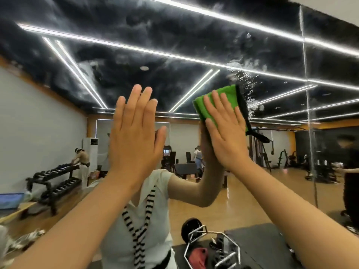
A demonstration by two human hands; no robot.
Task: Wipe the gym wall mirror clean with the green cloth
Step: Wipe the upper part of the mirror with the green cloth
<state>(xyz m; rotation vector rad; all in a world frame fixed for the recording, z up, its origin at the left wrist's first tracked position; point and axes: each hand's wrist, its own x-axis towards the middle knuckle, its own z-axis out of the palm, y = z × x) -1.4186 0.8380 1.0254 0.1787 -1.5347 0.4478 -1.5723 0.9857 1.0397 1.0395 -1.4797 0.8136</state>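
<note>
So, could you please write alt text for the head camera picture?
A person's right hand presses a folded green cloth flat against a gym wall mirror, beside water droplets. The left hand, fingers straight, lies flat at the glass.

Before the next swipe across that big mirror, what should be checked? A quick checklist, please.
1. Green cloth under the right hand, fingers spread straight over it: ok.
2. Cloth pressed against the mirror: ok, it meets its reflection.
3. Left hand apart from the cloth: ok.
4. Glass above the cloth wiped: not ok, droplets and smears remain.
5. Cloth's wiping face clean: cannot tell, it faces the glass.
</note>
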